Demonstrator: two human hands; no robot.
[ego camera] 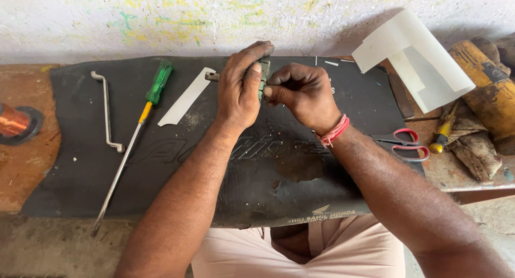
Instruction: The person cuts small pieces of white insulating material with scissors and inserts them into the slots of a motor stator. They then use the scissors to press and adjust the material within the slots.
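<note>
My left hand [241, 90] is wrapped around a small grey-green metal part [264, 70] and holds it upright on the black rubber mat [80, 165]. A short metal stub [211, 75] sticks out to the left of that hand. My right hand [301, 93] presses against the part's right side with thumb and fingers pinched together; what the fingertips hold is hidden. A red thread band circles my right wrist. Most of the part is covered by both hands.
On the mat lie a long green-handled screwdriver [140, 119], a bent metal rod [108, 112] and a white paper strip [185, 97]. Red-handled scissors [403, 144], curled white sheets [417, 57], a yellow-handled tool [443, 133] and a yellow cylinder [485, 90] sit right. A copper wire spool [15, 122] sits left.
</note>
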